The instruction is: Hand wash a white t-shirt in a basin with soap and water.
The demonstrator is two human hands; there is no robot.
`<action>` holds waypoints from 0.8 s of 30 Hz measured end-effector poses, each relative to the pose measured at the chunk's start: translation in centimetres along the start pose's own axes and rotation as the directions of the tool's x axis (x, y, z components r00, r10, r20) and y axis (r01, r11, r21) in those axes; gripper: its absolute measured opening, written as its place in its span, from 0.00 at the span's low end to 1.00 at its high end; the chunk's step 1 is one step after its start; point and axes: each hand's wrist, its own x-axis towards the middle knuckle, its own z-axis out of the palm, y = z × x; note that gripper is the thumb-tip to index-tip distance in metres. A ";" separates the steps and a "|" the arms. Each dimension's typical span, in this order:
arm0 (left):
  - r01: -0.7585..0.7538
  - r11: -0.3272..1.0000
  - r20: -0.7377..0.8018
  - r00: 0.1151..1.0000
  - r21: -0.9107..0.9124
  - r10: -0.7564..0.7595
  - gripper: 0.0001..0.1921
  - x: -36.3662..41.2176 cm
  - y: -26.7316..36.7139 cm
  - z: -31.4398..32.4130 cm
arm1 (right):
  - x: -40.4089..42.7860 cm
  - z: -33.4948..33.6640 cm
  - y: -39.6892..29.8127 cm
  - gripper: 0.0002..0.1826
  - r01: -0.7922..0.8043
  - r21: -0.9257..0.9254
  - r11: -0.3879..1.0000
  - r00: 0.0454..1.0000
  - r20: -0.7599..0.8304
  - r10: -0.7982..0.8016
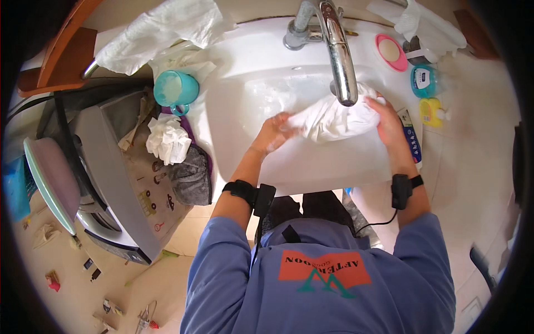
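A wet white cloth (338, 121) is stretched between both my hands over the white washbasin (233, 167), just under the spout of the chrome faucet (340, 54). My left hand (276, 132) grips the cloth's narrow, gathered end and looks slightly blurred. At the bulkier, bunched end, my right hand (384, 117) holds on with the thumb on top of the fabric. Some whitish suds or water show in the basin behind my left hand. Part of the cloth is hidden behind the spout.
On the left stand a turquoise mug (176, 89), crumpled white tissue (169, 140), a grey towel (190, 175) and a washing machine (112, 175). Along the right rim are a pink soap dish (391, 52), a turquoise bottle (423, 81), a yellow bottle (430, 112) and a toothpaste box (410, 135).
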 end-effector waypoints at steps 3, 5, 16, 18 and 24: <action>-0.349 0.515 -0.211 0.928 -0.783 0.309 0.32 0.7 1.1 2.1 | -1.8 3.2 3.2 0.25 0.398 -0.515 0.759 0.871 -0.047 -0.489; -0.190 0.261 -0.153 0.976 -0.947 0.154 0.26 0.8 1.7 3.8 | -4.5 7.2 5.4 0.26 0.681 -0.679 0.274 0.623 0.342 -0.703; -0.089 0.208 -0.095 0.995 -0.974 -0.016 0.19 0.6 2.8 5.7 | -2.7 12.3 6.2 0.14 0.617 -0.633 0.468 0.732 0.242 -0.637; 0.181 -0.042 0.169 0.963 -0.983 0.211 0.22 0.0 3.4 5.6 | -5.7 14.5 5.7 0.12 0.717 -0.656 0.237 0.561 0.341 -0.754; -0.219 0.424 -0.308 0.939 -0.879 -0.154 0.19 -0.8 5.2 7.0 | 0.4 11.6 6.2 0.15 0.174 -0.627 0.760 0.975 -0.001 -0.223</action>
